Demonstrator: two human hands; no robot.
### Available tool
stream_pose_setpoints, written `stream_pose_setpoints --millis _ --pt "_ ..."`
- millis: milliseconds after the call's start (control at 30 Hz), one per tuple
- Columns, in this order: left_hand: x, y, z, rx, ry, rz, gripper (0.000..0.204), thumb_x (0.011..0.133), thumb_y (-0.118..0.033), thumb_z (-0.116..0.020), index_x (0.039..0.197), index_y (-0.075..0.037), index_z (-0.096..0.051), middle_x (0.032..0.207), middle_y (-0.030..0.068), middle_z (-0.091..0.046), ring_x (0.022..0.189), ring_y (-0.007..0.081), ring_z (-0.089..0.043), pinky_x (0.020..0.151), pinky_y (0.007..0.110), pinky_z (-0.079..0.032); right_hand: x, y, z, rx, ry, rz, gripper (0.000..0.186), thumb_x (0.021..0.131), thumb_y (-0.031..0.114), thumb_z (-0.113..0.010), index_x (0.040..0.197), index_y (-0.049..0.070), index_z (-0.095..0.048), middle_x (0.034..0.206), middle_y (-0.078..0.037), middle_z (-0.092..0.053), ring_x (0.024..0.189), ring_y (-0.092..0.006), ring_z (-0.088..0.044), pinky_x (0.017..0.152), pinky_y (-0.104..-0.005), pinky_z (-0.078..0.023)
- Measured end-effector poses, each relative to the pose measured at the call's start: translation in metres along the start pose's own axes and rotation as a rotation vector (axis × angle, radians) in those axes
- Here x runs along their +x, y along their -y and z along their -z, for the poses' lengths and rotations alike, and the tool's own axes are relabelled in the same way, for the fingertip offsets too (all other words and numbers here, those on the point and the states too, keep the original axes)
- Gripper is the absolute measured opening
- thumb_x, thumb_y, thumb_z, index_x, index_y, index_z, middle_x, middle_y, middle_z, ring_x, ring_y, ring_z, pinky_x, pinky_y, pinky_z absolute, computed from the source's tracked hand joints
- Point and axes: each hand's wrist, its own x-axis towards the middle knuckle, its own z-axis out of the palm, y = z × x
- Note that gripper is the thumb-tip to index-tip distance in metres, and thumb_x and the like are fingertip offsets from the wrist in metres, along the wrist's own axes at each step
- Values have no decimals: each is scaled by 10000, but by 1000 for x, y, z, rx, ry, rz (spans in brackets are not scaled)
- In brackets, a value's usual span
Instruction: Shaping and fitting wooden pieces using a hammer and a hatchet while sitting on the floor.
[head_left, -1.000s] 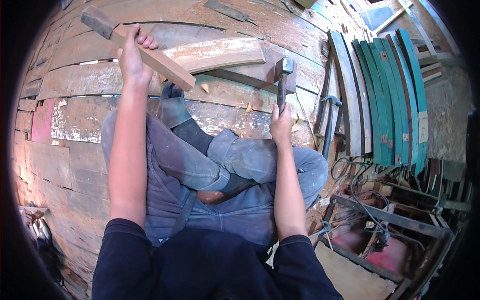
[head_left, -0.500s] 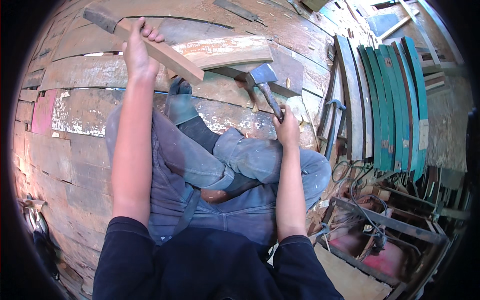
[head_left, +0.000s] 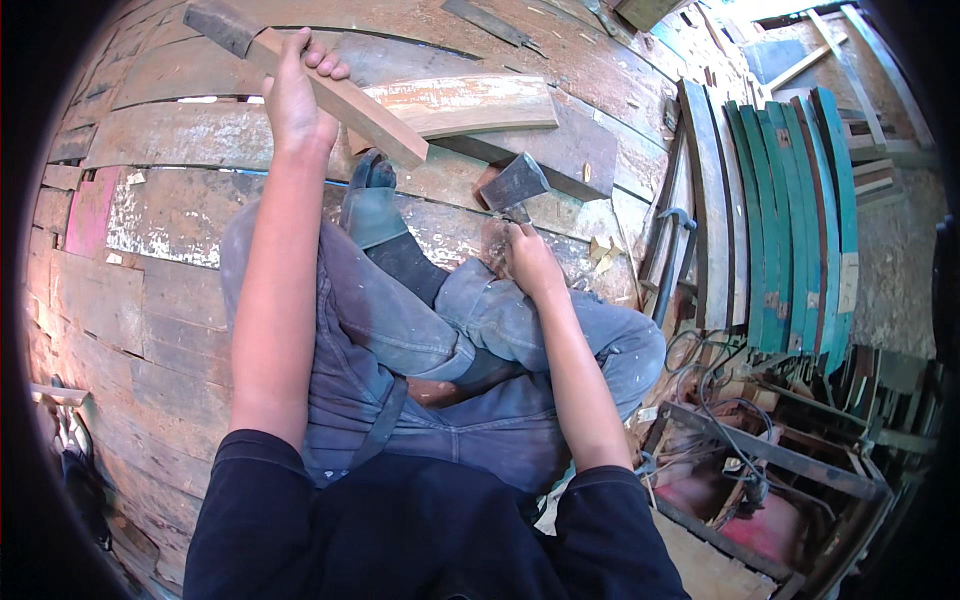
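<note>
My left hand (head_left: 302, 108) is closed around a squared wooden bar (head_left: 375, 122), which slants down from far left to near right. The bar's far end is dark and weathered; the rest is bare brown wood. My right hand (head_left: 534, 262) grips a hatchet (head_left: 516, 184) by its handle, most of which the hand hides. Its dark metal head is up, apart from the bar. Behind the hatchet lies a thick wooden block (head_left: 572, 158), with a curved board (head_left: 470, 105) of flaking pale paint resting across it.
My crossed legs (head_left: 400, 310) and booted foot (head_left: 372, 205) lie close below the tools. To the right are a hammer (head_left: 675, 262), a row of curved green-edged boards (head_left: 785, 225) and a metal frame with cables (head_left: 770, 450). Wood chips (head_left: 604, 252) lie on the plank floor (head_left: 180, 300).
My right hand has moved left, and the hatchet's head has come nearer to me and turned. My left hand still holds the bar; the whole view has shifted slightly.
</note>
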Motion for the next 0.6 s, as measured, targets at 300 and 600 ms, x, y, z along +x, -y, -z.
stream_pose_setpoints --millis 300,600 --pt "-2 1 -1 -1 -16 15 144 891 -124 -603 863 -43 -487 696 6 -405 612 115 -406 537 276 -391 -1 2 -7 -114 189 -149 434 836 70 -554 1242 -51 -455 1120 -267 -594 993 -398 -630 822 -448 -538" --pt "-10 4 -10 31 -37 47 172 911 -115 -584 818 -77 -444 668 -14 -370 609 98 -388 540 249 -364 -4 1 -30 -295 192 -230 772 879 277 -553 1450 -89 -184 1453 -344 -272 1371 -517 -218 1129 -494 -254"
